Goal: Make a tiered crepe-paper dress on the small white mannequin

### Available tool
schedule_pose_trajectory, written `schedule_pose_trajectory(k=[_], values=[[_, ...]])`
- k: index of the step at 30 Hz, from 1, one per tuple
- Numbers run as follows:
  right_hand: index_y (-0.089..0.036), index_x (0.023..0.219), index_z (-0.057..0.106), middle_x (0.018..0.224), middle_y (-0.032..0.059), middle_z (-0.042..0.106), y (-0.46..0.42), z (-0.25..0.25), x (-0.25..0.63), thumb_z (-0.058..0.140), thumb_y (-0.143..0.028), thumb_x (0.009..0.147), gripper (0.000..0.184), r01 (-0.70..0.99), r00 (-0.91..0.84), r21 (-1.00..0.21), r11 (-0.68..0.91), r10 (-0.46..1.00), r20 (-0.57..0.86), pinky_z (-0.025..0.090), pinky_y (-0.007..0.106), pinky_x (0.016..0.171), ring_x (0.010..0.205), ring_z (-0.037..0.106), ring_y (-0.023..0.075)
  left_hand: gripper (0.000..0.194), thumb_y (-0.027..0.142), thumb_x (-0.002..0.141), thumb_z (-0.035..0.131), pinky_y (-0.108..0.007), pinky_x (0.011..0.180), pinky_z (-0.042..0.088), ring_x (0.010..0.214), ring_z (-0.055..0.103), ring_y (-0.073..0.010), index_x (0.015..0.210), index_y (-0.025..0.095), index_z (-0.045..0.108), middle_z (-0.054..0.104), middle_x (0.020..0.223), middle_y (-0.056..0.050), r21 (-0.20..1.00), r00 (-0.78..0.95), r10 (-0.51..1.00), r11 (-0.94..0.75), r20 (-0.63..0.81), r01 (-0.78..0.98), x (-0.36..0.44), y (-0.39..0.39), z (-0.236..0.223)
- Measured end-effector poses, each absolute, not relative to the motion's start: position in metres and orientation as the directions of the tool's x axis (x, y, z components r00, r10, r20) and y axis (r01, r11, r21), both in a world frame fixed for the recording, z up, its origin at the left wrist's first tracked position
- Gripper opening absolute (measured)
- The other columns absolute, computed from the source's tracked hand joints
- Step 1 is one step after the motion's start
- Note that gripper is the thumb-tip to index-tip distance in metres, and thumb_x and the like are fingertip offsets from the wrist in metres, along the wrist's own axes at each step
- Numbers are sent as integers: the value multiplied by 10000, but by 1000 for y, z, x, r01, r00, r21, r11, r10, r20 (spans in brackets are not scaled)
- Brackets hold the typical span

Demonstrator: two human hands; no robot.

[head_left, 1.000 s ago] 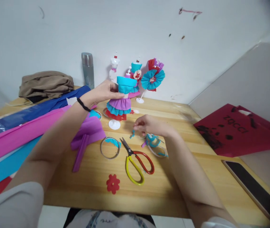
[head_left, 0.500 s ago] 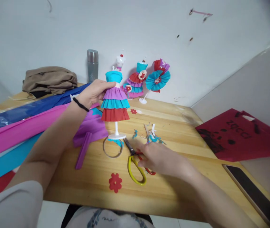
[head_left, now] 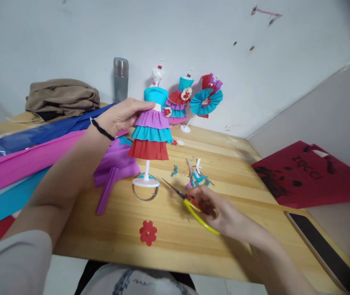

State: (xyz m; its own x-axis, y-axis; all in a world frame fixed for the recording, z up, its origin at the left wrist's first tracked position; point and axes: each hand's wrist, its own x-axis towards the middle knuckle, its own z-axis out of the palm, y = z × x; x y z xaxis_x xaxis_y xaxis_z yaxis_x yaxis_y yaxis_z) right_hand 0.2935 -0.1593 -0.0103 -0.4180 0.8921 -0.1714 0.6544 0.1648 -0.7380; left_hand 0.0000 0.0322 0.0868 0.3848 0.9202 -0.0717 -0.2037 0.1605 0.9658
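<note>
My left hand [head_left: 128, 114] grips a small white mannequin on a stand, dressed in a tiered paper dress [head_left: 152, 133] of blue, purple, blue and red, at its waist. The stand's round base [head_left: 146, 182] appears tilted over a ring-shaped roll of tape [head_left: 144, 198]. In my right hand [head_left: 216, 209] are scissors [head_left: 190, 203] with yellow and red handles, fingers closed on the handles, blades pointing left toward the stand. A red paper flower [head_left: 148, 233] lies near the front edge. Paper scraps [head_left: 198, 177] are scattered just beyond the scissors.
At the back stand more dressed mannequins, one with a blue rosette [head_left: 206, 102], and a grey flask [head_left: 121, 80]. Rolled crepe paper [head_left: 33, 149], purple paper [head_left: 116, 159] and brown cloth [head_left: 62, 97] lie at left. A red bag [head_left: 312, 176] and a phone [head_left: 322, 250] are at right.
My right hand has picked up the scissors and moved them to the right. The mannequin in my left hand has tilted, its top shifting right and its base left.
</note>
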Motion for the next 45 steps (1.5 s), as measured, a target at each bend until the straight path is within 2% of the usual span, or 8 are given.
schedule_pose_trajectory(k=[4, 7, 9, 14, 18, 29, 37, 45], values=[[-333, 1397, 441, 1042, 102, 566, -151, 13, 319, 712, -646, 764, 757, 533, -491, -837, 123, 850, -188, 511, 372, 782, 910, 599, 249, 138, 121, 927, 592, -307, 881, 534, 928, 678, -178, 813, 122, 670, 690, 726, -17, 973, 370, 928, 119, -38, -197, -1, 30, 91], [-307, 1221, 560, 1099, 127, 573, -136, 34, 318, 664, -870, 626, 826, 449, -593, -880, 156, 789, -162, 481, 408, 902, 1011, 592, 294, 144, 132, 957, 536, -316, 869, 539, 965, 682, -196, 921, 112, 674, 685, 751, -16, 984, 379, 925, 97, -33, -151, -1, 28, 92], [-312, 1193, 569, 1189, 125, 581, -124, 47, 309, 669, -854, 644, 778, 394, -661, -898, 197, 739, -127, 429, 425, 1011, 1142, 573, 314, 165, 129, 969, 506, -325, 874, 533, 960, 679, -191, 945, 113, 668, 680, 774, -14, 980, 401, 915, 116, -42, -162, 0, 27, 92], [-231, 1072, 637, 1052, 118, 639, -99, 75, 276, 531, -919, 695, 792, 465, -758, -864, 192, 590, -277, 464, 395, 918, 1001, 598, 278, 137, 197, 964, 537, -365, 922, 520, 955, 673, -200, 920, 136, 652, 711, 866, -38, 960, 442, 896, 163, -49, -225, 1, 26, 93], [-192, 1130, 613, 1073, 112, 643, -92, 79, 260, 625, -857, 699, 792, 363, -831, -921, 141, 496, -252, 483, 359, 876, 955, 628, 245, 141, 235, 960, 547, -353, 945, 510, 1086, 656, -236, 956, 153, 662, 741, 961, -52, 981, 409, 912, 115, -41, -157, 1, 24, 95], [-149, 1159, 592, 1050, 139, 670, -82, 28, 259, 619, -777, 786, 730, -72, -818, -997, 1, 572, 60, 509, 337, 705, 847, 677, 234, 167, 170, 925, 558, -360, 834, 565, 745, 680, -191, 822, 129, 683, 710, 746, -55, 920, 377, 924, 84, 73, -383, 3, 29, 89], [-202, 987, 552, 846, 59, 639, -90, 31, 245, 486, -737, 903, 546, -167, -687, -986, -18, 719, 103, 453, 298, 560, 595, 583, 153, 143, 149, 918, 612, -249, 663, 568, 603, 655, -127, 791, 123, 673, 711, 709, -25, 855, 273, 947, -1, 167, -519, 0, 31, 91], [-197, 1015, 582, 714, -2, 559, -93, 28, 238, 542, -707, 895, 526, -178, -579, -983, -44, 812, 69, 352, 256, 449, 467, 470, 101, 96, 177, 876, 678, -250, 730, 583, 629, 685, -137, 787, 145, 696, 726, 715, -19, 846, 240, 955, -22, 176, -533, 3, 32, 91]])
